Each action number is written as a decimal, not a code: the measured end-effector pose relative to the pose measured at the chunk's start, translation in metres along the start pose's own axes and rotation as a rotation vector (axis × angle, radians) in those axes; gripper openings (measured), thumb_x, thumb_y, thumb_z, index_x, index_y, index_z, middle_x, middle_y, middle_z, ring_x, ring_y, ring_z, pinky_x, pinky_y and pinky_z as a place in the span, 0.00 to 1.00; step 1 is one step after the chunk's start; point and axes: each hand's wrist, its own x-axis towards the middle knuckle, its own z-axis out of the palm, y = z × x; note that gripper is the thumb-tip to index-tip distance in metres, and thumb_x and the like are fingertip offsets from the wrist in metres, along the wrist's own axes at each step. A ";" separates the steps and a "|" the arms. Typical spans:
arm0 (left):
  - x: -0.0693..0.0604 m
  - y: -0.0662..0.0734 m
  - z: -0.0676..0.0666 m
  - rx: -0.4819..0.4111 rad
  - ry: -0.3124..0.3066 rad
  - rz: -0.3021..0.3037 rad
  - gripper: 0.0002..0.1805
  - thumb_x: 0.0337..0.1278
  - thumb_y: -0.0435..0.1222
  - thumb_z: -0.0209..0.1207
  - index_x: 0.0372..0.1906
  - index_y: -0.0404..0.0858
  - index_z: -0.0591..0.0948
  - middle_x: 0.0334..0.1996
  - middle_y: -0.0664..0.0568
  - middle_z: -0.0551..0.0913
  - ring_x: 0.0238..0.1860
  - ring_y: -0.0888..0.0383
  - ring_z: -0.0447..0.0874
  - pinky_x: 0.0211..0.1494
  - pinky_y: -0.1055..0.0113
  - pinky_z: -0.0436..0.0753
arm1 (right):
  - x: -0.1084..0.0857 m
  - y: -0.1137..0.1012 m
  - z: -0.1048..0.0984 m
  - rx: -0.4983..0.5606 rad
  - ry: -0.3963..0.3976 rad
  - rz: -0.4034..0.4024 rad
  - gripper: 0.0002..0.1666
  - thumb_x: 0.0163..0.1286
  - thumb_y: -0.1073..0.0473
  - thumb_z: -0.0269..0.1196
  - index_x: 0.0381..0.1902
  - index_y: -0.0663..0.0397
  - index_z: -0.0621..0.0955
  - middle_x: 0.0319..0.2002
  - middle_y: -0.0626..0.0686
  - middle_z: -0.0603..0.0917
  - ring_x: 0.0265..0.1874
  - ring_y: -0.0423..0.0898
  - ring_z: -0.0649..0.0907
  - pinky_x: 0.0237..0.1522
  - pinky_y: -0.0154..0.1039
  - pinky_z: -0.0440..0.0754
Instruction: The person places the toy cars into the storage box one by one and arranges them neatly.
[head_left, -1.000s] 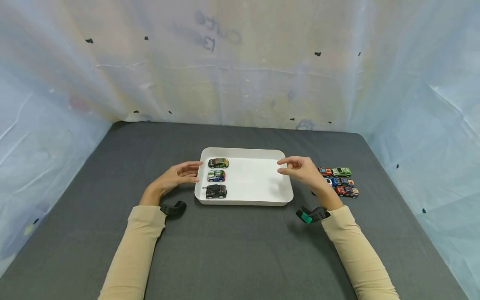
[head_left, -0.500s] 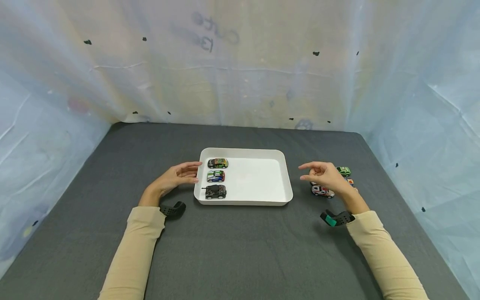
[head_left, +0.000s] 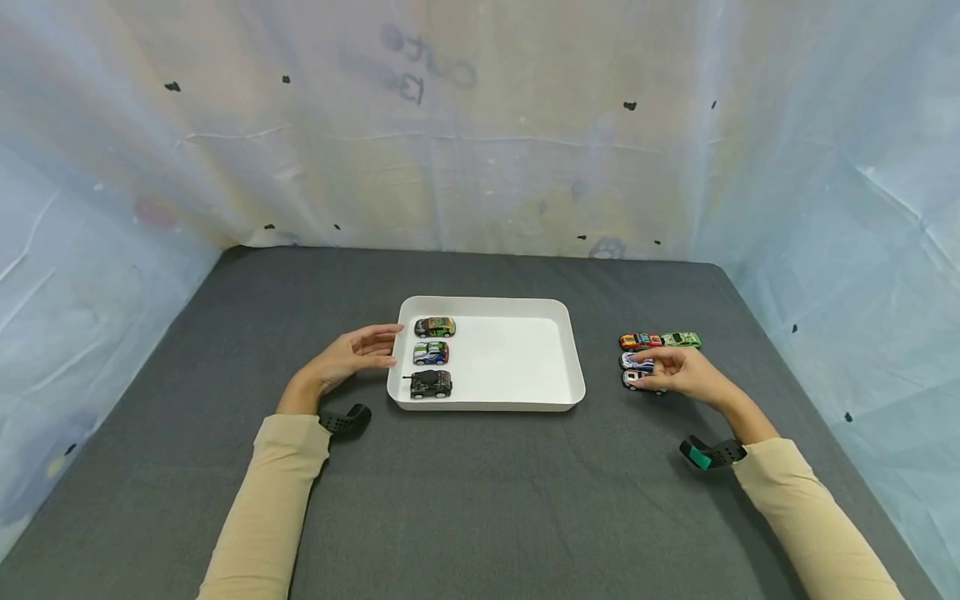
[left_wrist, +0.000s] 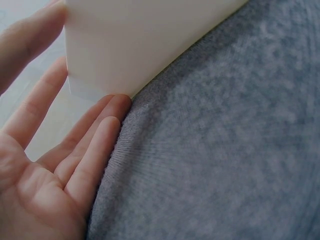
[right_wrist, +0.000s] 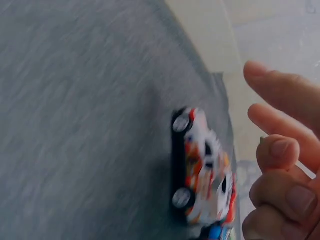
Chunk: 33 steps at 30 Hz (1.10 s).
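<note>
My left hand (head_left: 348, 358) touches the left side of a white tray (head_left: 517, 358) with nearly straight fingers, as the left wrist view also shows. In the tray's left part stand three toy cars: a yellow-green one (head_left: 435, 327), a white, green and blue one (head_left: 431, 353) and a black one (head_left: 431, 383). Over to the right, my right hand (head_left: 686, 372) reaches over a group of toy cars. Its thumb and forefinger are spread near a blue-and-white car (head_left: 634, 361) and a white-and-red car (right_wrist: 202, 175). The right wrist view shows no car in its fingers. The hand hides part of the group.
A red-and-yellow toy car (head_left: 639, 341) and a green toy car (head_left: 681, 339) stand end to end behind the right hand. Grey cloth (head_left: 480, 500) covers the table. Pale plastic sheeting (head_left: 480, 167) hangs at the back and both sides.
My right hand has moved right, from the tray's right edge to the toy cars, with its fingers apart. The left hand and the tray have stayed in place.
</note>
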 end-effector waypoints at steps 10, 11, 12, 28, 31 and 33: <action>0.000 -0.001 -0.001 -0.016 0.009 -0.004 0.41 0.54 0.38 0.68 0.72 0.39 0.63 0.72 0.40 0.64 0.72 0.42 0.64 0.71 0.58 0.73 | -0.011 0.012 -0.005 -0.047 0.021 0.053 0.23 0.61 0.64 0.67 0.53 0.71 0.79 0.17 0.36 0.68 0.16 0.31 0.65 0.19 0.33 0.68; 0.000 0.000 -0.001 -0.016 0.009 -0.003 0.41 0.54 0.39 0.68 0.72 0.40 0.63 0.72 0.40 0.64 0.72 0.43 0.64 0.71 0.59 0.74 | -0.011 0.012 -0.005 -0.045 0.026 0.060 0.23 0.61 0.64 0.67 0.53 0.70 0.79 0.16 0.36 0.68 0.16 0.31 0.65 0.19 0.33 0.68; 0.000 -0.001 -0.001 -0.015 0.009 -0.001 0.41 0.54 0.39 0.68 0.72 0.40 0.63 0.72 0.40 0.64 0.72 0.43 0.64 0.71 0.61 0.74 | -0.012 0.012 -0.005 -0.046 0.029 0.064 0.23 0.61 0.64 0.67 0.53 0.70 0.79 0.16 0.36 0.68 0.15 0.31 0.65 0.19 0.33 0.68; 0.000 0.001 0.000 -0.026 0.001 -0.015 0.40 0.55 0.37 0.67 0.72 0.40 0.63 0.72 0.40 0.64 0.73 0.43 0.64 0.72 0.58 0.72 | -0.014 0.021 -0.003 -0.070 0.050 0.079 0.21 0.59 0.65 0.68 0.50 0.72 0.80 0.15 0.35 0.67 0.15 0.30 0.64 0.19 0.31 0.67; -0.001 0.001 0.000 -0.031 0.003 -0.017 0.40 0.55 0.37 0.67 0.72 0.40 0.63 0.72 0.40 0.64 0.73 0.44 0.64 0.72 0.58 0.72 | -0.015 0.022 -0.002 -0.084 0.058 0.060 0.20 0.58 0.66 0.69 0.48 0.73 0.81 0.15 0.35 0.66 0.15 0.30 0.64 0.18 0.31 0.66; 0.000 0.001 0.000 -0.030 0.006 -0.021 0.40 0.54 0.37 0.67 0.72 0.40 0.63 0.72 0.40 0.64 0.73 0.44 0.64 0.73 0.57 0.71 | -0.015 0.023 -0.002 -0.092 0.065 0.045 0.20 0.58 0.67 0.69 0.47 0.73 0.81 0.15 0.35 0.66 0.15 0.30 0.63 0.18 0.31 0.65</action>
